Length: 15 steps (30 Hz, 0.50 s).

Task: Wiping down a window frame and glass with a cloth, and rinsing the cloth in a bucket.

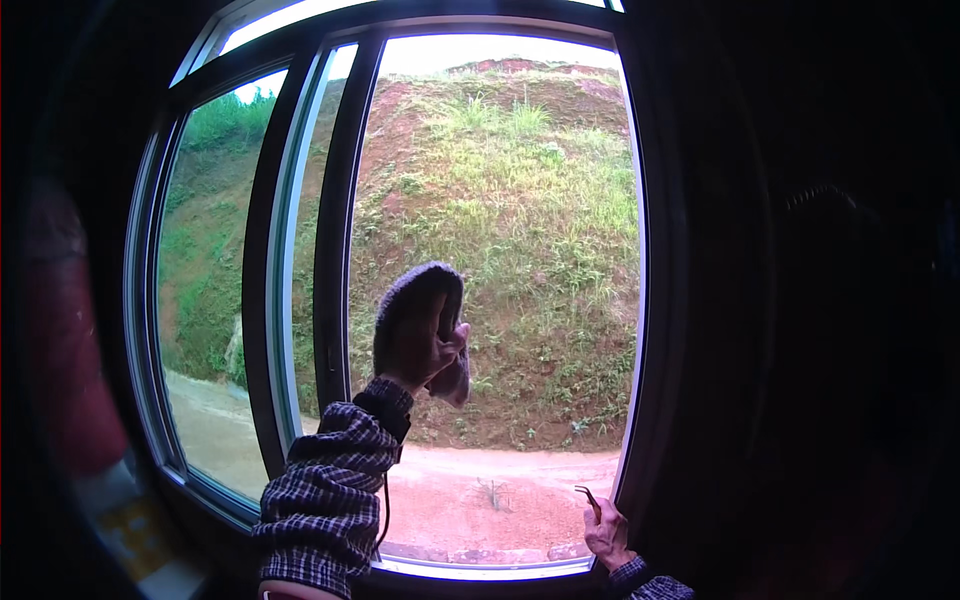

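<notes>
My left hand is raised before the right-hand section of a window, gripping a dark fuzzy cloth. The cloth is folded over the fingers, and part of it hangs below the thumb. A checked sleeve covers that arm. Lower down, near the window's bottom right corner, my right hand holds a thin tool with a bent, forked-looking tip, perhaps tweezers. Most of the tool is hidden in the fist.
A dark window frame divides the view, with a green-tinted sliding pane at left. Along the bottom runs a pale sill track. A thin dark cord hangs beside the left sleeve. Outside rises a grassy earth slope.
</notes>
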### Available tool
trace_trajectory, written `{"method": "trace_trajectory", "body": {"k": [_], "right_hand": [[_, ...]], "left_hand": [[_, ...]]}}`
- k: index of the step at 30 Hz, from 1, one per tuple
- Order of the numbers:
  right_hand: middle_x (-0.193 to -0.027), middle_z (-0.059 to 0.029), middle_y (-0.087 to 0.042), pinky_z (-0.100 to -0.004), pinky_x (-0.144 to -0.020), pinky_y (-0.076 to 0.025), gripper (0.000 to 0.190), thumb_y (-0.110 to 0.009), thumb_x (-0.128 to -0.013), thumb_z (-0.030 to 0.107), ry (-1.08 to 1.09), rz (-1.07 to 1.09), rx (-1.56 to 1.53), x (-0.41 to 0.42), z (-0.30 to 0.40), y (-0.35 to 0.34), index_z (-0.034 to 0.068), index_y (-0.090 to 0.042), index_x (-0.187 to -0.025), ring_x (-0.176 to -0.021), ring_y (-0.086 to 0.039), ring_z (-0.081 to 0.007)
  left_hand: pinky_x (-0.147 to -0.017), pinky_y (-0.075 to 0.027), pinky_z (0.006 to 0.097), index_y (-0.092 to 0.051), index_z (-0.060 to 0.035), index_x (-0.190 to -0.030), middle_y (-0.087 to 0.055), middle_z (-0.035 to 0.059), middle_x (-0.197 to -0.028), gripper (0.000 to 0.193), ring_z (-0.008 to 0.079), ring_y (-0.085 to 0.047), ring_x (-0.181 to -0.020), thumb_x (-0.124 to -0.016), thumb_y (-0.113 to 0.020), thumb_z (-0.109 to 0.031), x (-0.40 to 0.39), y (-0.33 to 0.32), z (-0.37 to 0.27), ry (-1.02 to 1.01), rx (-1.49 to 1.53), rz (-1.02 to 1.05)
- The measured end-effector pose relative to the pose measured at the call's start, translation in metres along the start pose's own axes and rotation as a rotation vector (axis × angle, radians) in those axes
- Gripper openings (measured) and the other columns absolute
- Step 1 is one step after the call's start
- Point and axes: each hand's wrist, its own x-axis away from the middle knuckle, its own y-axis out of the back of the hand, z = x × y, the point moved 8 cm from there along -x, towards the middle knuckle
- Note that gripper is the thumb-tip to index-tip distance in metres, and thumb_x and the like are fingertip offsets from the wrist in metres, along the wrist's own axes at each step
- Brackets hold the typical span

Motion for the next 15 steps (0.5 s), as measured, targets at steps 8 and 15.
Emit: {"method": "trace_trajectory", "body": {"k": [8,15], "right_hand": [[-0.081,-0.0186,-0.053,-0.045,-0.06,-0.045,0.019,-0.057,-0.077,0.01,-0.05,0.053,-0.064,-0.005,-0.029,-0.014,0.003,-0.052,-0.095,-0.071,-0.056,-0.0378],[-0.081,-0.0176,-0.051,-0.0454,-0.058,-0.045,0.017,-0.057,-0.078,0.01,-0.024,0.133,-0.032,-0.009,-0.026,-0.02,0.003,-0.051,-0.092,-0.07,-0.055,-0.0379]], "left_hand": [[-0.078,-0.046,0.0391,-0.046,-0.0077,-0.123,-0.056,0.0165,-0.1,0.055,0.0295,-0.057,-0.091,-0.069,-0.059,-0.006,0.161,-0.073,-0.043,0.078,0.063,0.443],[-0.1,-0.032,0.0419,-0.052,-0.0189,-0.117,-0.048,0.0128,-0.121,0.043,0.029,-0.044,-0.116,-0.077,-0.054,-0.005,0.29,-0.054,-0.104,-0.049,0.24,0.745]]}}
